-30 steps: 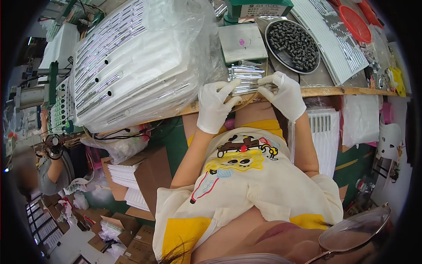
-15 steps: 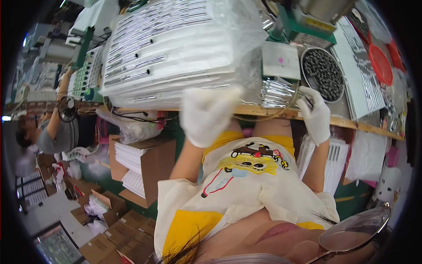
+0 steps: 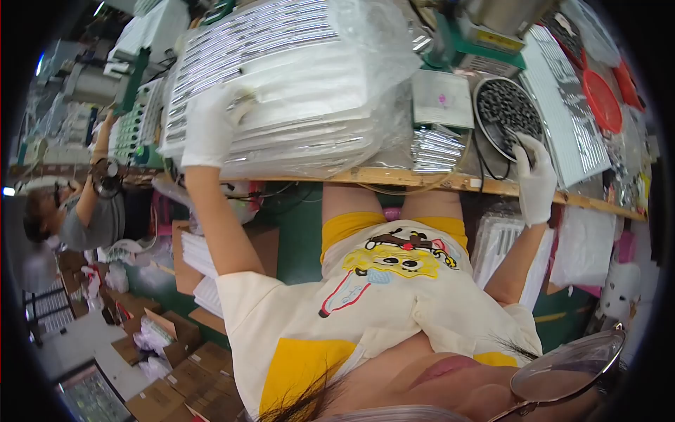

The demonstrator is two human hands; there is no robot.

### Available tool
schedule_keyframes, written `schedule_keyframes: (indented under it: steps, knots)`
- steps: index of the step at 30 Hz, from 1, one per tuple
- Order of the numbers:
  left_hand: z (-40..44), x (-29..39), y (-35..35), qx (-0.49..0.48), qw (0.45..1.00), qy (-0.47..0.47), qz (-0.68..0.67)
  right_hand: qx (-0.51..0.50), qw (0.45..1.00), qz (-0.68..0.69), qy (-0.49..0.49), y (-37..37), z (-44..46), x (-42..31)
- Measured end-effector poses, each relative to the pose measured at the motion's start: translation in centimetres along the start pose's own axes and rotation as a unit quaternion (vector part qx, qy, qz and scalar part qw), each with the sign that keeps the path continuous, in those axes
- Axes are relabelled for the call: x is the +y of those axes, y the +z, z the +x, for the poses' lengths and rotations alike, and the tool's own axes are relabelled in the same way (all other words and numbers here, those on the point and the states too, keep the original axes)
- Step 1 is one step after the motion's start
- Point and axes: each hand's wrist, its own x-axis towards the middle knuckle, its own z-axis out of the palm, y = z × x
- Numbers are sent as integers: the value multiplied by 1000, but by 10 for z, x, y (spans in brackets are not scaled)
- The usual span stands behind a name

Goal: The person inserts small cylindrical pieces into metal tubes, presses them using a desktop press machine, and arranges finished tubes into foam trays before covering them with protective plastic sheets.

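Observation:
My left hand [image 3: 209, 129], in a white glove, is over the left part of a plastic-wrapped stack of white trays [image 3: 309, 105] that hold rows of shiny metal rods [image 3: 260, 32]. Its fingers are curled together, and what they hold, if anything, is hidden. One small black tip [image 3: 240, 70] shows on a rod just above it. My right hand [image 3: 537, 184], also gloved, reaches to the near rim of a round bowl [image 3: 479, 112] full of small black pieces [image 3: 508, 105]. Its fingertips are pressed together at the edge of the pieces; I cannot make out what is between them.
A bundle of metal rods [image 3: 437, 149] lies below a white block [image 3: 441, 98], beside a green machine [image 3: 485, 53]. A red basket [image 3: 601, 98] is at the right. Wooden table edge [image 3: 415, 178] runs in front of me. Another person [image 3: 91, 218] works at the left.
My left hand has moved left and forward from the table edge onto the rod trays. My right hand has shifted right, from beside the rod bundle to the bowl of black pieces.

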Motion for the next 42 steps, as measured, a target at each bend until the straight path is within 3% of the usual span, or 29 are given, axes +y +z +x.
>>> schedule_keyframes:
  steps: [2,3,5,8,10,11,13,18,20,21,23,25,28,29,31,42]
  knots:
    - [-3,0,1,1,999,-1,-42,29,995,-77,-58,-6,9,15]
    - [-5,5,2,9,993,-65,-93,36,990,-110,-83,-10,14,21]
    - [-4,19,1,82,985,-80,-127,41,981,-164,-95,-10,22,38]
    - [-4,59,-9,134,983,-79,-95,-4,975,-219,-35,-7,28,43]
    - [-8,94,-7,207,897,-131,-368,-12,970,-241,-29,2,31,51]
    - [-12,109,-8,205,897,-129,-371,-25,965,-260,-30,6,34,53]
    - [-19,136,-6,120,853,-140,-489,-40,960,-277,-17,14,37,48]
    - [-16,188,29,38,790,-120,-601,-65,940,-335,-23,36,44,46]
    - [-10,207,37,6,723,-153,-674,-69,934,-350,-36,40,44,51]
    - [-10,213,41,7,723,-154,-673,-59,930,-360,-41,41,44,53]
    - [-11,222,47,-89,687,-200,-693,-49,927,-370,-46,42,43,54]
    - [-7,229,49,-109,706,-215,-666,-38,920,-387,-35,42,41,54]
    - [-7,232,83,-22,812,-105,-574,-25,923,-382,-39,39,38,55]
    - [-7,234,87,-22,812,-105,-574,-25,923,-382,-38,39,38,57]
    - [-4,240,90,-6,861,-88,-501,-12,932,-359,-40,39,37,63]
    - [5,250,119,17,894,-40,-446,-38,953,-302,3,34,41,55]
